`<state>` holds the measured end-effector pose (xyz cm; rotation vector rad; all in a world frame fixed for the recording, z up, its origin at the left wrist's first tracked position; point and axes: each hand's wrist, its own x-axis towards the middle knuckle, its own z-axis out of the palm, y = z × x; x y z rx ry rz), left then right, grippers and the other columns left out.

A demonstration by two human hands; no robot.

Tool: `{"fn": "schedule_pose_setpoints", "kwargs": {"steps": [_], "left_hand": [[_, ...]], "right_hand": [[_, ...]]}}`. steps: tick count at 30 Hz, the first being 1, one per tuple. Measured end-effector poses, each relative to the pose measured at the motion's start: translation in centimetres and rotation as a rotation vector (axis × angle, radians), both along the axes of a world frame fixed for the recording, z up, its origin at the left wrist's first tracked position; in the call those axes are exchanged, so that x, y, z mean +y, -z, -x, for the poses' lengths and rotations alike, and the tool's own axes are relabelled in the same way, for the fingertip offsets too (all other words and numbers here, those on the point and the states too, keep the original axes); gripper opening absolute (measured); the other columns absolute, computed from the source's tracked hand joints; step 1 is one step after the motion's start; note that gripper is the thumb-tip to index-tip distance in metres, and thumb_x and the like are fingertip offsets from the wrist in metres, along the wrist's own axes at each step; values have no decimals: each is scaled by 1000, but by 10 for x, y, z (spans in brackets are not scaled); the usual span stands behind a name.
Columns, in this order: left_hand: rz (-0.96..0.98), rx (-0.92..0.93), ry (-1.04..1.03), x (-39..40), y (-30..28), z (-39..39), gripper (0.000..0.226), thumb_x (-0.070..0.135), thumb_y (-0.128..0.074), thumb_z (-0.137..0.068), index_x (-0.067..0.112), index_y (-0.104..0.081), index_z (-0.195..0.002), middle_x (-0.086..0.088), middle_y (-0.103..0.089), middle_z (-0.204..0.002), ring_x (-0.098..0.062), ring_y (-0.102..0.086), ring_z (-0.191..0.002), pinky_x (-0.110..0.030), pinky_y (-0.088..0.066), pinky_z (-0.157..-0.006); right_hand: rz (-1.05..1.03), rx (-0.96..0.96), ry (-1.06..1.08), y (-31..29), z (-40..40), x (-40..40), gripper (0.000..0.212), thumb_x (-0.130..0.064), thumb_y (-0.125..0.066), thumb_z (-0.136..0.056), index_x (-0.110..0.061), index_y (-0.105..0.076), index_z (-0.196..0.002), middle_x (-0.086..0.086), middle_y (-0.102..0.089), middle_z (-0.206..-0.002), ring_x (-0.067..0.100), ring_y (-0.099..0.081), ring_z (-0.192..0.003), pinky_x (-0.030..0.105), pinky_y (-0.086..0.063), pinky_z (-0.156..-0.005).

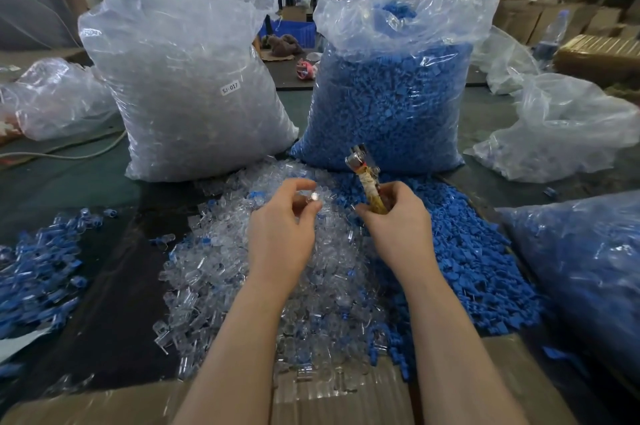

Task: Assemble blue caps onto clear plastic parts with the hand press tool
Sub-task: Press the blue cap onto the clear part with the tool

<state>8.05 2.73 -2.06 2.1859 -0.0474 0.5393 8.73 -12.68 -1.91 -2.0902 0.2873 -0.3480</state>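
Left hand [282,227]: grip pinching clear part [313,197] over clear pile [277,286] | Right hand [398,216]: grip clenched on press tool [363,175], head at 12 o'clock | Caps [467,251]: at 3 o'clock | Risk: part likely slips from fingertip pinch, causing misalignment.

Two bare forearms enter from the near edge, no sleeves showing on either. The left hand [282,234] and the right hand [398,227] are ungloved, with short, unpainted nails.

hands 2 [282,234] | press tool 1 [363,178] | full upright bags 2: clear parts [194,85], blue caps [388,102]
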Motion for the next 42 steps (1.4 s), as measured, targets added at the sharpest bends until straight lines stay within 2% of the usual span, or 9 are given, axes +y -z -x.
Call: {"fn": "schedule_pose_setpoints", "kwargs": {"steps": [7, 12, 16, 21, 25, 28, 36, 39, 42], "left_hand": [[1, -23, 17, 0, -1, 2, 20, 25, -66, -92, 38, -68, -108, 23, -64, -77, 10, -59, -76, -11, -44, -66], [-8, -104, 45, -2, -4, 4, 26, 19, -65, -92, 30, -72, -115, 16, -71, -95, 0, -62, -81, -40, -52, -89], [13, -101, 73, -3, -2, 4, 28, 16, -62, -95, 28, -70, -119, 10, -73, -103, -3, -65, -88, -27, -54, -82], [132, -53, 88, -5, -4, 4, 21, 17, -65, -92, 29, -69, -109, 19, -70, -92, 4, -68, -74, -22, -56, -71], [135, -35, 116, -7, -4, 4, 24, 11, -65, -91, 28, -74, -105, 17, -73, -85, 7, -68, -74, -10, -51, -69], [164, -22, 142, -8, -4, 5, 26, 8, -64, -91, 24, -75, -109, 14, -74, -87, 7, -68, -77, -12, -53, -73], [498, 83, 177, -10, -10, 3, 15, 15, -68, -90, 25, -76, -99, 9, -76, -81, -3, -72, -82, -25, -58, -80], [641, 140, 206, -9, -12, 3, 17, 12, -73, -86, 27, -76, -91, 5, -77, -85, -11, -73, -87, -34, -58, -87], [722, 180, 204, -8, -13, 3, 25, 7, -79, -78, 23, -74, -96, 3, -76, -86, -14, -72, -88, -37, -57, -89]], "right_hand": [[27, -43, -36, -1, 2, -1, 17, -27, -71, -85, -29, -59, -97, -18, -59, -82, 7, -57, -79, 22, -39, -62], [29, -59, -52, -2, 5, 1, 20, -24, -71, -85, -23, -66, -104, -10, -64, -89, 13, -60, -86, 26, -43, -73], [-6, -73, -79, -2, 5, 1, 19, -22, -74, -84, -23, -66, -101, -16, -63, -83, 5, -59, -78, 19, -41, -64], [-72, -123, -167, -4, 7, 3, 16, -19, -76, -82, -24, -68, -95, -15, -66, -79, -1, -60, -73, 15, -42, -64], [-97, -188, -223, -6, 8, 8, 17, -18, -77, -82, -28, -65, -89, -15, -65, -74, -1, -59, -68, 13, -43, -62], [-154, -215, -255, -8, 8, 10, 18, -13, -76, -82, -27, -66, -87, -16, -66, -71, -2, -58, -65, 10, -44, -59], [-297, -240, -288, -6, 10, 7, 14, -13, -72, -86, -26, -69, -84, -14, -65, -66, -3, -53, -57, 12, -44, -56], [-336, -252, -279, -7, 11, 6, 13, -14, -70, -88, -26, -70, -85, -6, -68, -71, 2, -55, -62, 17, -48, -59], [-355, -258, -266, -7, 12, 6, 13, -14, -70, -89, -26, -69, -84, -11, -68, -72, -1, -59, -65, 14, -50, -62]]}}
